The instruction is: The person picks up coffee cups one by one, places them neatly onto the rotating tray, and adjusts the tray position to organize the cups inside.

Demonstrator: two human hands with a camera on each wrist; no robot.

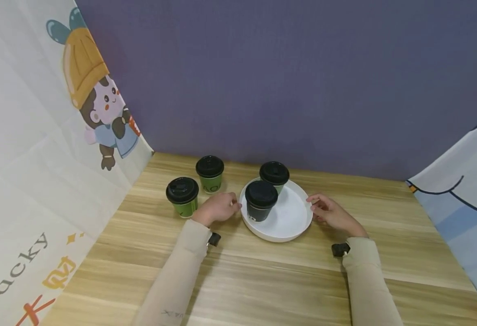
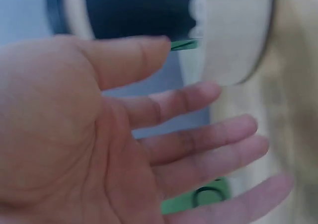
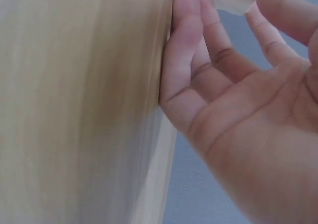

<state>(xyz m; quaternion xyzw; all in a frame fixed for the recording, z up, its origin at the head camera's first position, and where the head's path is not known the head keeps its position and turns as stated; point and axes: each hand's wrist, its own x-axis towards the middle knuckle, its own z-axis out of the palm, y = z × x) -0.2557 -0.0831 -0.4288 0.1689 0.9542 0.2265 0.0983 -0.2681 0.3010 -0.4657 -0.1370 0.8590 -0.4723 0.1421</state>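
Observation:
A round white tray (image 1: 293, 213) with a raised rim stands on the table. On its left part is a dark paper cup (image 1: 259, 206) with a black lid, and behind that a green lidded cup (image 1: 274, 174). My left hand (image 1: 219, 208) is beside the tray's left rim, fingers loosely extended and holding nothing; the left wrist view shows its spread fingers (image 2: 198, 134) near the tray wall (image 2: 236, 35). At the right rim, my right hand (image 1: 331, 214) reaches the edge with thumb and forefinger apart. Its other fingers (image 3: 184, 60) bend low by the table.
Two more green cups with black lids stand left of the tray, one nearer (image 1: 184, 199) and one farther back (image 1: 210, 174). A purple-grey panel (image 1: 263, 81) rises behind the wooden table (image 1: 271, 280). Printed cloths hang at the left (image 1: 26, 149) and right (image 1: 466, 203).

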